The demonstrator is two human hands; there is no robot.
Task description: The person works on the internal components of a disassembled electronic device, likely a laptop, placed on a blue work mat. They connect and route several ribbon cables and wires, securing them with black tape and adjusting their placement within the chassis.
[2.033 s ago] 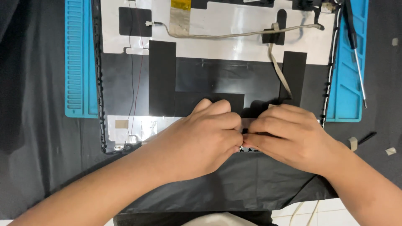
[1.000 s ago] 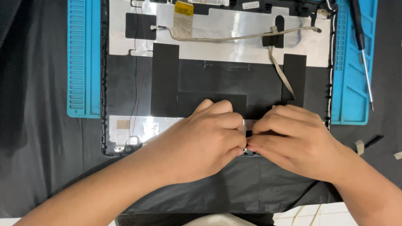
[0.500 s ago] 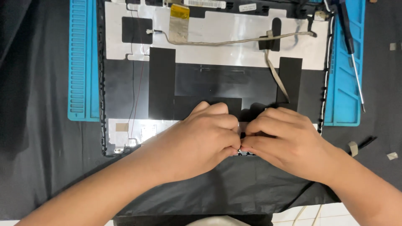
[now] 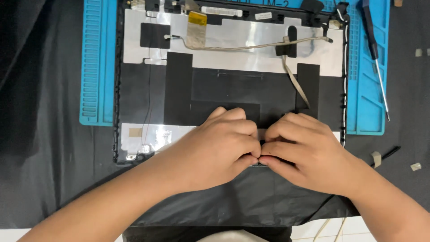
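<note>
Change: across the last two seconds almost nothing moves; both hands stay locked at the near edge of the laptop display back cover [image 4: 233, 85], and only the head view drifts a little. By my reading, the work at that edge is a slow, fiddly hold and not a finished step.
Desk: draped in a black cloth [image 4: 53, 170], with a blue repair mat [image 4: 96, 67] under the cover.
Display back cover: lies flat and open-side up on the mat, silver foil and black tape patches showing, a grey cable [image 4: 251, 46] running across its upper part.
Left hand [image 4: 215, 148]: palm down, knuckles up, fingers curled and pressed together at the tips, meeting the other hand at the cover's near edge.
Right hand [image 4: 309, 150]: mirrors it, fingers curled inward, tips against the left hand's; they seem to pinch a small part, but it is hidden and I cannot tell what it is.
Screwdriver [image 4: 374, 49]: lies untouched on the right strip of the mat, well apart from the hands.
Tape scraps [image 4: 375, 157]: small bits on the cloth, right of the right wrist.
</note>
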